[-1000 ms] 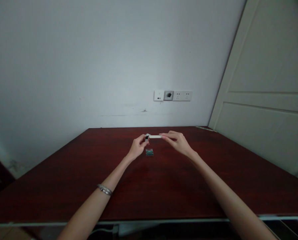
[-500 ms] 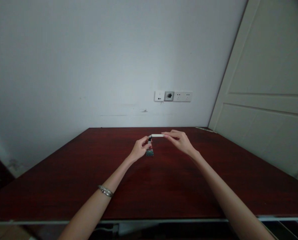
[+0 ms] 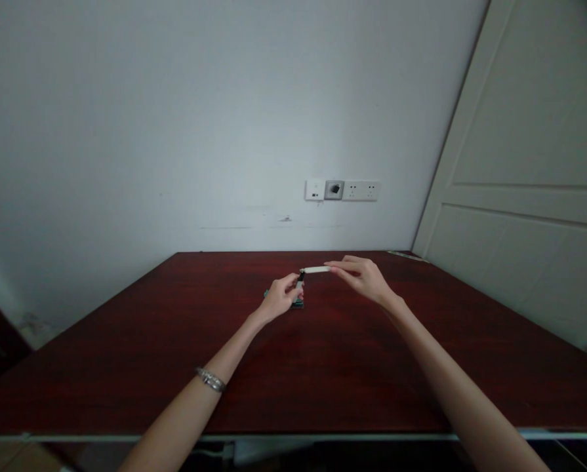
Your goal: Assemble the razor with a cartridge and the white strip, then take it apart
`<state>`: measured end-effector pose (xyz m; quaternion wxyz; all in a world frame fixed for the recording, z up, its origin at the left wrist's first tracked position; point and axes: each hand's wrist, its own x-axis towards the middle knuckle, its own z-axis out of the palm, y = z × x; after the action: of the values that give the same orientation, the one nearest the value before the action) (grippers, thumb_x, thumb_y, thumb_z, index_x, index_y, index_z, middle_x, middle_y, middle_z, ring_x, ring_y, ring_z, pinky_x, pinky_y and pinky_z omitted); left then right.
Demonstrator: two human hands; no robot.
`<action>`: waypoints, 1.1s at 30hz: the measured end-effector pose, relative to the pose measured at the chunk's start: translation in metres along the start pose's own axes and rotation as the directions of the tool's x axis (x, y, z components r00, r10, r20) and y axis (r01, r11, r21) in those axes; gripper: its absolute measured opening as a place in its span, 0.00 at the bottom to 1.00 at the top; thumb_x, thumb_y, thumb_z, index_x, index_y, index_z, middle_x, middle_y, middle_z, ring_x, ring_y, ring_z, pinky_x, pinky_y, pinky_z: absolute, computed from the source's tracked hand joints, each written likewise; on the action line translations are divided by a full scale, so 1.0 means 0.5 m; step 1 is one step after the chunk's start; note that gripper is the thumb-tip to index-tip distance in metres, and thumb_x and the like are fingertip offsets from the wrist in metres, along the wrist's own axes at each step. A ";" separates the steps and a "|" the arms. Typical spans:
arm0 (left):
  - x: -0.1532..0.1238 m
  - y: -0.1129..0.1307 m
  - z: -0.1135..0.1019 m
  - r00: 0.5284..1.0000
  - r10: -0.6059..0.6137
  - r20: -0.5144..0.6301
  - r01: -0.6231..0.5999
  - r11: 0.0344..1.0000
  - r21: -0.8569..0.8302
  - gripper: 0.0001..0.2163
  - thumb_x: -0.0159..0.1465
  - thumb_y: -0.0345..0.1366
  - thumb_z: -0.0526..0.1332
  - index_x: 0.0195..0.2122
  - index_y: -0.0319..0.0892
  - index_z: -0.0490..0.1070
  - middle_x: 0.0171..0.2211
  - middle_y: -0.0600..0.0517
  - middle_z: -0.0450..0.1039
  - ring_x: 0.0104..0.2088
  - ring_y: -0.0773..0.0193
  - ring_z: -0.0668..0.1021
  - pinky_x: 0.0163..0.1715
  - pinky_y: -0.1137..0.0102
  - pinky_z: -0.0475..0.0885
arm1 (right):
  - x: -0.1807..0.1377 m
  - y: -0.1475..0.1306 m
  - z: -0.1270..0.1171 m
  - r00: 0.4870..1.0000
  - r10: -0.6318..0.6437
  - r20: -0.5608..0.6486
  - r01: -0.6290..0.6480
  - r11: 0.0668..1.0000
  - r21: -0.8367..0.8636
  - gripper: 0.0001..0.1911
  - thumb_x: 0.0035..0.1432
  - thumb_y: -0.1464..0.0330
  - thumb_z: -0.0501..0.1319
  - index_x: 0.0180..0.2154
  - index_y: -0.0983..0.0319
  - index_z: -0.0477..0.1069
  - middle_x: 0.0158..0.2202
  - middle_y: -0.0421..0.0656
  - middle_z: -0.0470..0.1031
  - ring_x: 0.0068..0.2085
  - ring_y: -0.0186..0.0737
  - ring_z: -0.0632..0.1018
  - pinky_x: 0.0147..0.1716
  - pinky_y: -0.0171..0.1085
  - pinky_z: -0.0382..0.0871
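Note:
My left hand (image 3: 279,298) is closed around a slim upright piece (image 3: 300,278), pale below and black near the top, with a small shiny tip. Its exact kind is too small to tell. In the pinched fingers of my right hand (image 3: 362,276) is the right end of a white stick (image 3: 317,269), held almost level above the table. The stick's left end meets or nearly meets the shiny tip; I cannot tell if they touch. Partly hidden behind my left hand, a small flat greenish thing (image 3: 298,305) lies on the table.
The dark red wooden table (image 3: 362,367) reaches back to a pale wall (image 3: 224,131). Sockets and switch plates (image 3: 342,190) are set in the wall. A panelled white door (image 3: 524,196) stands at the right. A thin strip (image 3: 407,256) lies at the table's back right.
Both hands have shifted slightly right with what they hold. The slim piece and the white stick have tilted a little. My left hand now covers more of the greenish thing.

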<state>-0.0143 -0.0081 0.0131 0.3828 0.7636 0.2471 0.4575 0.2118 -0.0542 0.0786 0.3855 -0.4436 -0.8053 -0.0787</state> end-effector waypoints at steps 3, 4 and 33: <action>-0.001 0.000 0.001 1.000 -0.014 -0.014 0.014 1.000 0.008 0.05 0.58 0.31 0.55 0.35 0.38 0.65 0.26 0.53 0.67 0.27 0.68 0.74 0.32 0.71 0.71 | 0.006 -0.011 0.003 0.998 0.041 -0.052 -0.040 0.999 0.017 0.19 0.59 0.55 0.50 0.43 0.54 0.74 0.28 0.41 0.74 0.26 0.34 0.71 0.26 0.32 0.60; -0.002 0.000 0.001 1.000 -0.008 -0.021 0.008 1.000 0.020 0.05 0.58 0.31 0.55 0.35 0.38 0.65 0.26 0.53 0.67 0.27 0.68 0.74 0.32 0.71 0.71 | 0.009 -0.021 0.007 0.997 0.045 -0.066 -0.044 0.999 0.013 0.19 0.59 0.55 0.50 0.43 0.54 0.74 0.29 0.41 0.74 0.26 0.34 0.71 0.26 0.32 0.60; -0.005 0.012 0.010 0.992 -0.113 -0.049 0.102 0.978 -0.181 0.09 0.58 0.34 0.57 0.38 0.36 0.64 0.28 0.49 0.71 0.29 0.63 0.77 0.31 0.67 0.72 | -0.044 -0.020 0.009 0.980 0.189 -0.064 -0.177 0.971 0.159 0.20 0.59 0.60 0.52 0.51 0.55 0.67 0.38 0.43 0.77 0.34 0.39 0.75 0.34 0.36 0.67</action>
<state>-0.0109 -0.0149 0.0152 0.4663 0.6981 0.2572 0.4786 0.2081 -0.0723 0.0625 0.4553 -0.4817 -0.7488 0.0016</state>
